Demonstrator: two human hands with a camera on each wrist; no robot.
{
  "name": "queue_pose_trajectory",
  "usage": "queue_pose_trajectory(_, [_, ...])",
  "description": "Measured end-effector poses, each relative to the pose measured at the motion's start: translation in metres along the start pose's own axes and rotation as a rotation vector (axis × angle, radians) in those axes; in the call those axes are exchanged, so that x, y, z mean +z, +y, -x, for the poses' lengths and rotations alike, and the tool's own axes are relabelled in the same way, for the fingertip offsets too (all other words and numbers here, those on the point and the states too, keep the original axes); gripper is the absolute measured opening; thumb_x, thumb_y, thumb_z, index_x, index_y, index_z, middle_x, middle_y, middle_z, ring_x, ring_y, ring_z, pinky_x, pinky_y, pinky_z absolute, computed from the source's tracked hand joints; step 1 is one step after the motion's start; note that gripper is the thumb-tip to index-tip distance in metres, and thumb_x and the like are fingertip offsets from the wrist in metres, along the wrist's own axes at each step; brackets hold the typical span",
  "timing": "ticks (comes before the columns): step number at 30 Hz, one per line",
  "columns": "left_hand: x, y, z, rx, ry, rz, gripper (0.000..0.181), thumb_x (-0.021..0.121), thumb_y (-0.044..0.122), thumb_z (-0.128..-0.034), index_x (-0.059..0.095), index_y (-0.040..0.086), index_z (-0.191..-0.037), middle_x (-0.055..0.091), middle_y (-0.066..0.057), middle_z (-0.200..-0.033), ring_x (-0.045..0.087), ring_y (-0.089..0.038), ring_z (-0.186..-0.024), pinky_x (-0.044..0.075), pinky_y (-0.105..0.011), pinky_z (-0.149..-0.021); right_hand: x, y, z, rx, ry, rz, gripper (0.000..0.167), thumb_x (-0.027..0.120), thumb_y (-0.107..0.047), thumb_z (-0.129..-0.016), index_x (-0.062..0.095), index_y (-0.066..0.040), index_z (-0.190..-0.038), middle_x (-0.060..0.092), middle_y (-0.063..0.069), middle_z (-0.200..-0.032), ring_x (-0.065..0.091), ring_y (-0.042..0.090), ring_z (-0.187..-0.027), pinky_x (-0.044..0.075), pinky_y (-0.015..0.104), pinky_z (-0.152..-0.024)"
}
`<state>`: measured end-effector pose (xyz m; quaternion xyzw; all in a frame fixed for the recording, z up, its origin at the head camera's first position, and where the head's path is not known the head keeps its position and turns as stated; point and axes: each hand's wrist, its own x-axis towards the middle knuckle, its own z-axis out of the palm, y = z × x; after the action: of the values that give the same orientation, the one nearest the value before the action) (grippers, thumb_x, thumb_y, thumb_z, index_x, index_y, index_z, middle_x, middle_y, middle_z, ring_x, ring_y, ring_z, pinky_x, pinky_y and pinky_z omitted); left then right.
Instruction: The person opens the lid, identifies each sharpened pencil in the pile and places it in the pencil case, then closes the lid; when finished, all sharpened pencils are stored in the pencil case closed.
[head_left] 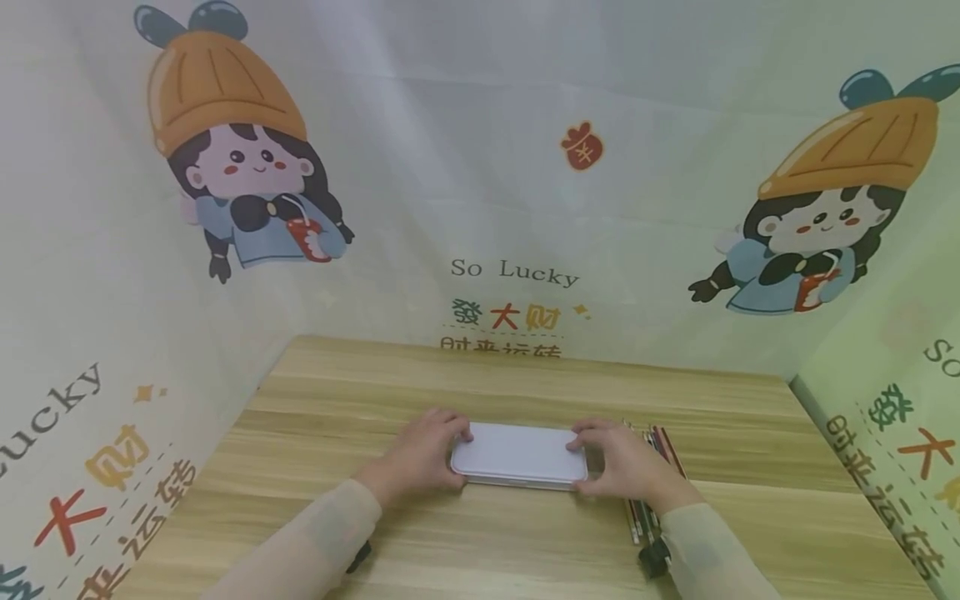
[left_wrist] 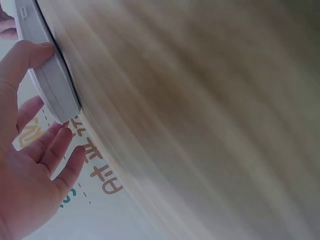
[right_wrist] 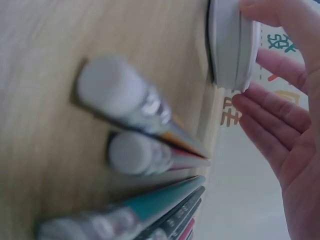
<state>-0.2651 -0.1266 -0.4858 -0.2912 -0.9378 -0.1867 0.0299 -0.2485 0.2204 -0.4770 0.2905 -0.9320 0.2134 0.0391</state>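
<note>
Here's the case [head_left: 519, 452], on the table [head_left: 487, 542] | left hand [head_left: 429, 452] pinches one end, right hand [head_left: 621, 460] the other, likely for even steadiness | pencils [right_wrist: 131, 153] beside that hand, seemingly leaving room

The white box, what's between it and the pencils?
In the head view, the right hand lies between the white box and the pencils; below it, bare wooden table shows.

Head view's kinda hazy, pale sheen on the cloth [head_left: 405, 92] up top, white box [head_left: 519, 451] washed out. Left wrist: table [left_wrist: 190, 120] smeary, darkest upper right. Right wrist: closest pencils [right_wrist: 132, 152] look soft.
</note>
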Motion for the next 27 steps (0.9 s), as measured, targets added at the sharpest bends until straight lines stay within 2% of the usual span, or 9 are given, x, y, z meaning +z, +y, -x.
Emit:
queue_pose_trajectory(3, [-0.0002, 0.001, 0.0005, 0.006, 0.002, -0.005, 0.05, 0.09, 0.032, -0.0674, 0.067, 0.016, -0.109, 0.066, -0.007, -0.132, 0.057, -0.027, -0.121, 0.053, -0.048, -0.103, 0.0016, 0.0021, -0.0006, -0.019, 0.007, -0.003, 0.047, 0.091, -0.03, -0.071, 0.077, -0.013, -0.112, 0.068, 0.014, -0.135, 0.063, 0.038, -0.127, 0.051, 0.054, -0.109])
queue_pose_trajectory(9, [0.0032, -0.0011, 0.0009, -0.023, -0.006, -0.008, 0.052, 0.089, 0.033, -0.067, 0.067, 0.018, -0.112, 0.064, -0.005, -0.135, 0.056, -0.025, -0.125, 0.051, -0.046, -0.108, 0.0017, 0.0051, -0.0029, -0.043, -0.003, -0.002, 0.05, 0.091, -0.032, -0.071, 0.078, -0.015, -0.116, 0.069, 0.017, -0.134, 0.065, 0.038, -0.125, 0.052, 0.055, -0.108])
queue_pose_trajectory(19, [0.0034, -0.0017, -0.0012, -0.024, -0.017, 0.027, 0.052, 0.091, 0.032, -0.068, 0.068, 0.018, -0.113, 0.063, -0.003, -0.134, 0.055, -0.024, -0.127, 0.049, -0.045, -0.111, -0.0031, 0.0065, -0.0043, 0.008, -0.044, -0.051, 0.051, 0.091, -0.034, -0.07, 0.079, -0.015, -0.116, 0.069, 0.018, -0.134, 0.063, 0.04, -0.127, 0.052, 0.056, -0.108])
queue_pose_trajectory(27, [0.0044, -0.0043, -0.0022, -0.026, -0.019, 0.027, 0.052, 0.092, 0.033, -0.069, 0.068, 0.019, -0.112, 0.062, -0.003, -0.135, 0.055, -0.025, -0.128, 0.049, -0.045, -0.112, -0.0048, 0.009, -0.0091, 0.009, -0.079, -0.044, 0.052, 0.091, -0.036, -0.071, 0.079, -0.015, -0.117, 0.068, 0.019, -0.135, 0.063, 0.04, -0.128, 0.053, 0.056, -0.107])
